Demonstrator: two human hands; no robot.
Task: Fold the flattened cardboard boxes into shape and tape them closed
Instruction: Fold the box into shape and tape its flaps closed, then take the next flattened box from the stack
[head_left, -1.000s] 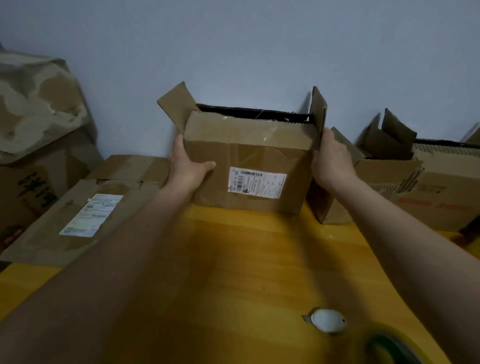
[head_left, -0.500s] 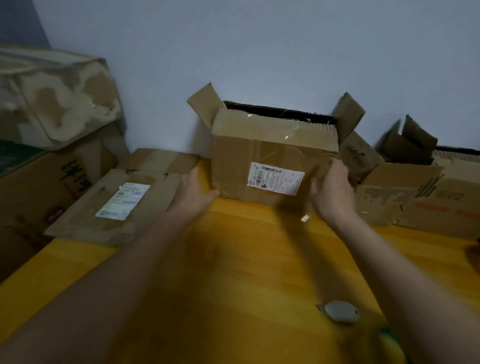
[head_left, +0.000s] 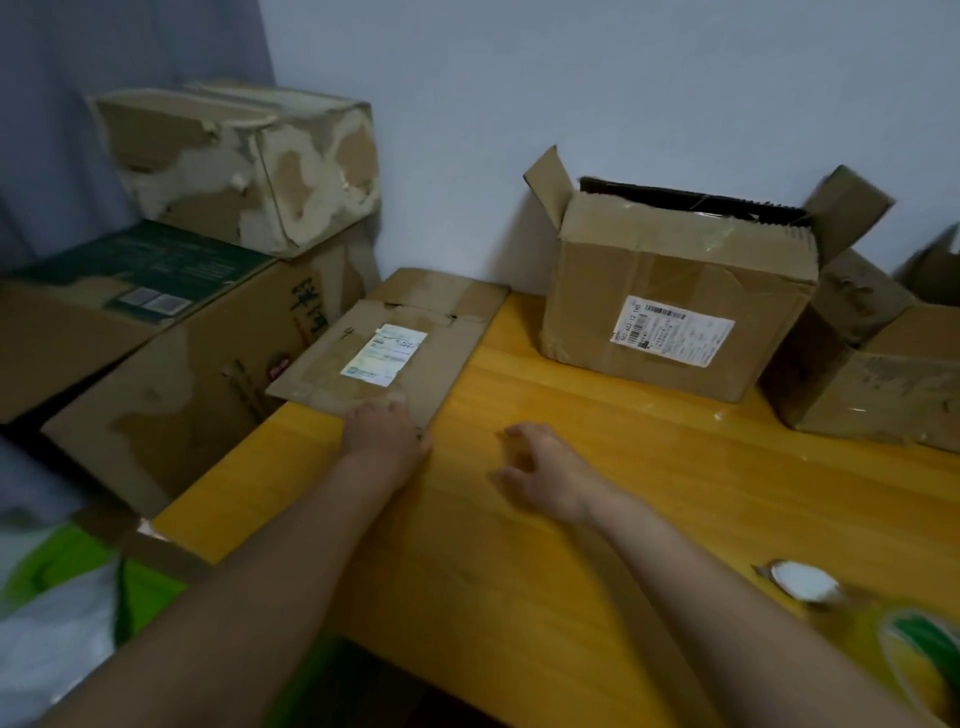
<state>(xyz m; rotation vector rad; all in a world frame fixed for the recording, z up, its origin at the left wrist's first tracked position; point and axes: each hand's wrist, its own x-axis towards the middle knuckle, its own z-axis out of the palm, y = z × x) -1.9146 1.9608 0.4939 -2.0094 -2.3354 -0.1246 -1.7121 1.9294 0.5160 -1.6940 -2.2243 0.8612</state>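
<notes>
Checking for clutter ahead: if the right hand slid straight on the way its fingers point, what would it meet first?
Probably the flattened cardboard box; the right hand points up-left over bare table, though depth is unclear.

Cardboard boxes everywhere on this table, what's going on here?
A person is assembling boxes at a yellow table. The left hand touches the near edge of a flattened cardboard box at the table's left side; the right hand hovers open beside it, holding nothing. A folded box stands against the wall with its top flaps open, not taped. A tape roll lies at the near right.
</notes>
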